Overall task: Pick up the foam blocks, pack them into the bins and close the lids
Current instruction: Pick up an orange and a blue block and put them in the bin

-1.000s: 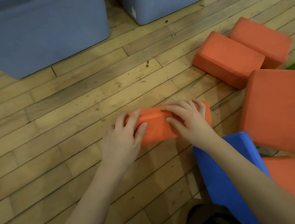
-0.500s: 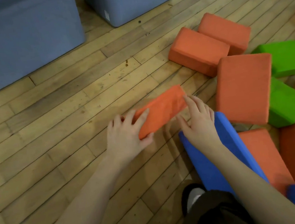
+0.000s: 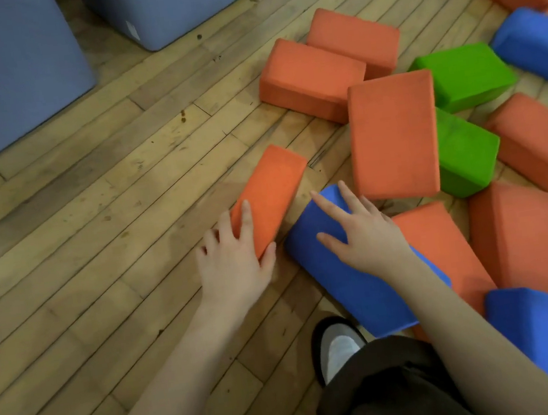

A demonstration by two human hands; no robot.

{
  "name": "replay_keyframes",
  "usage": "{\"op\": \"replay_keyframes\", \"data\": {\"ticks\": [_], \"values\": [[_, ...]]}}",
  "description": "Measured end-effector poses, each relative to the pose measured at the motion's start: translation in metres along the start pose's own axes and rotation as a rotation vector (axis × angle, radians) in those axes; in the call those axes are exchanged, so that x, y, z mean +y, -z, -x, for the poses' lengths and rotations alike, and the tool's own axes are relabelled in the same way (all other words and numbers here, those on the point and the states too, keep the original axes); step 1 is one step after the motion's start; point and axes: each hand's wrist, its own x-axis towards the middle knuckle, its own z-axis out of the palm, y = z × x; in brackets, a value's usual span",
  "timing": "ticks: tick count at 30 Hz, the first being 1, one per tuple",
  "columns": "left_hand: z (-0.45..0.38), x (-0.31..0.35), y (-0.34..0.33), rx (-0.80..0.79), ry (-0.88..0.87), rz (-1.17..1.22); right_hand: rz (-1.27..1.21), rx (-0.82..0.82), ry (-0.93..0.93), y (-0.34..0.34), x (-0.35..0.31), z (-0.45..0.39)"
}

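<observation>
No text, brand, number or sign can be read. The only label is a small pale tag point(image 3: 132, 29) on the corner of a blue bin point(image 3: 172, 6), too small to make out.

Both my forearms come in bare from 6 o'clock, angled up toward 12. My left hand point(image 3: 234, 260) is palm down, fingers pointing roughly 1 o'clock, thumb out at 3 o'clock side. Fingers and thumb curl around the near end of the orange block point(image 3: 273, 195), so that's a grip. My right hand point(image 3: 360, 231) sits at 3 o'clock of the left, just beside it, not touching. Palm down, fingers spread and fairly straight, pointing about 11 o'clock, resting flat on the blue block point(image 3: 353, 273). Thumb looks splayed toward 9 o'clock; whether it presses is hard to tell. Right wrist straight, left wrist slightly bent.
</observation>
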Motion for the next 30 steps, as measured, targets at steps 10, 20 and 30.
{"op": "replay_keyframes", "data": {"ticks": [10,20,30], "values": [[-0.02,-0.024,0.045,0.263,0.139,0.189,-0.051,0.362,0.131,0.029,-0.049,-0.04],[-0.101,-0.086,0.18,0.644,0.361,0.142,-0.294,0.615,0.348,0.148,-0.142,-0.169],[-0.134,-0.155,0.337,0.792,0.482,-0.103,-0.59,0.604,0.551,0.287,-0.27,-0.243]]}}
